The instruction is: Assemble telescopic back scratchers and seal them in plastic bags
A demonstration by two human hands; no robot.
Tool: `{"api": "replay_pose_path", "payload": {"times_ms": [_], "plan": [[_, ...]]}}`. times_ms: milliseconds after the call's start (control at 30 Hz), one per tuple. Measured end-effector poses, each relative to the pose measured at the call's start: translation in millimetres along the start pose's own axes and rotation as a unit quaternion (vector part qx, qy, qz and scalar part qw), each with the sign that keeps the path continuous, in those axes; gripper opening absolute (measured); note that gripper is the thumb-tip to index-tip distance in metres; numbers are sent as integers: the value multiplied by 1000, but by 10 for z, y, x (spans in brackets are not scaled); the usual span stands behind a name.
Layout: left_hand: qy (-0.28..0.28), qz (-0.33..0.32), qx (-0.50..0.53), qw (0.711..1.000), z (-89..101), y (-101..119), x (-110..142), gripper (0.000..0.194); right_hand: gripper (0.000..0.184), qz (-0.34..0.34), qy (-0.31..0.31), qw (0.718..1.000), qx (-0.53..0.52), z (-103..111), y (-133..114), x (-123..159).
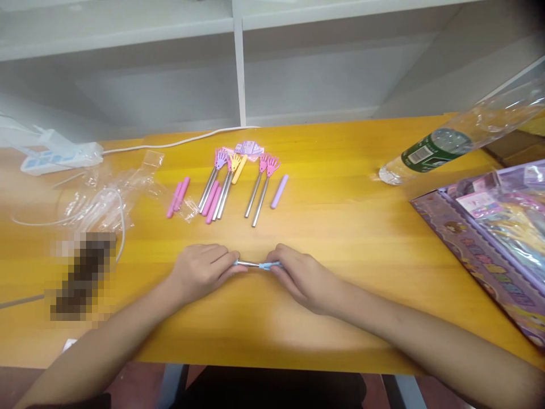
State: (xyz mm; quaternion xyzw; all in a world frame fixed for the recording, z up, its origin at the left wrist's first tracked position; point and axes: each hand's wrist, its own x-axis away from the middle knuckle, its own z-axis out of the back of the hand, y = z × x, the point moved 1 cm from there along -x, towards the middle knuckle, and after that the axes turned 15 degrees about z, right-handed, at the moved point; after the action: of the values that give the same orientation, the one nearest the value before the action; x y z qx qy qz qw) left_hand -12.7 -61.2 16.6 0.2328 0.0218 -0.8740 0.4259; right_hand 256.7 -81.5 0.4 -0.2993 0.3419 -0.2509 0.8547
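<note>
Blue back scratcher [251,264] with metal rod, centred over the table [353,227], pinched at one end by the left hand [202,274] and at the other by the right hand [306,279], probably for steadiness. Beyond, laid side by side, perhaps for easy reach: more scratchers [261,201] and coloured tubes [279,192]. Off right: clear bottle [394,170] with green label [437,150] and barcode; purple box [477,250], lettering too blurred to read.
</note>
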Motion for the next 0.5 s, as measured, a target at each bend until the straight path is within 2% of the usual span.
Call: {"api": "replay_pose_path", "payload": {"times_ms": [167,267,500], "plan": [[-11,-49,0,999,39,-143,-56,20,24,-15,-92,995,-31,65,111,-9],[-11,-67,-2,998,40,-158,-73,25,28,-12,-107,993,-43,105,154,-37],[-41,-59,28,997,7,-128,-97,10,31,0,-126,989,-79,187,188,-101]]}}
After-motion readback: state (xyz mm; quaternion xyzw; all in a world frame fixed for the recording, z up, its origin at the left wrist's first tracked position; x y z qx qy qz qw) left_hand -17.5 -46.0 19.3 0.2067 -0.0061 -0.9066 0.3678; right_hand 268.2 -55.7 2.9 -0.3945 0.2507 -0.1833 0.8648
